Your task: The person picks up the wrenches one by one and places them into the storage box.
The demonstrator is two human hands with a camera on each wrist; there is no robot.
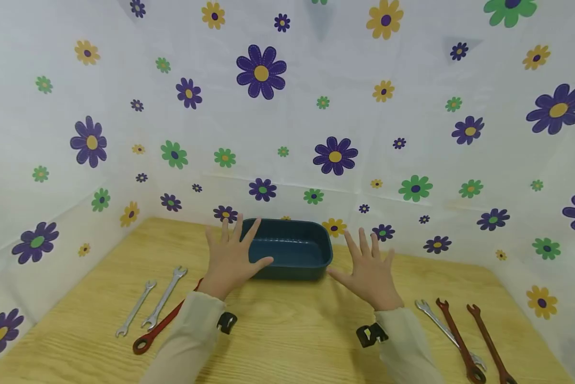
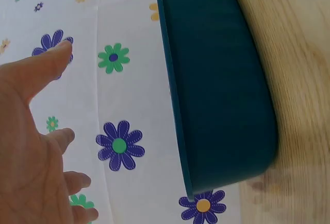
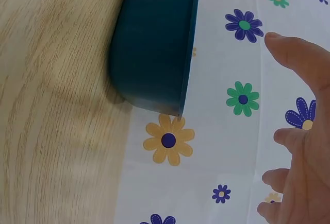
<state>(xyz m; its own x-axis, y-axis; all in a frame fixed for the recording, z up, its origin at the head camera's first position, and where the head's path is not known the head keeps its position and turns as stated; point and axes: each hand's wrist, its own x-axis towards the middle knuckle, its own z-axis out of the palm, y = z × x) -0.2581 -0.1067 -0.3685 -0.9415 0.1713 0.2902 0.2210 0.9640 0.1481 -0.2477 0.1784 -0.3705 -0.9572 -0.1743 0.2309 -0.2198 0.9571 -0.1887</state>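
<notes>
A dark teal rectangular bin (image 1: 287, 273) stands at the back of the wooden table, its inside bare in the head view. My left hand (image 1: 229, 261) is spread with straight fingers, overlapping the bin's left end in that view. On the other side, my right hand (image 1: 370, 274) spreads its fingers just right of the bin. Both hands hold nothing. The left wrist view shows the bin's side wall (image 2: 221, 95) beside the left hand (image 2: 26, 152). In the right wrist view the wall (image 3: 152, 44) and the right hand (image 3: 309, 147) stand apart.
Left on the table (image 1: 268, 330) lie two silver wrenches (image 1: 137, 306) (image 1: 166, 296) and a red ratcheting wrench (image 1: 160, 325), partly behind the left forearm. At right are a silver wrench (image 1: 436, 316) and two red wrenches (image 1: 455, 333) (image 1: 491, 341). A flowered curtain (image 1: 287, 122) surrounds the table.
</notes>
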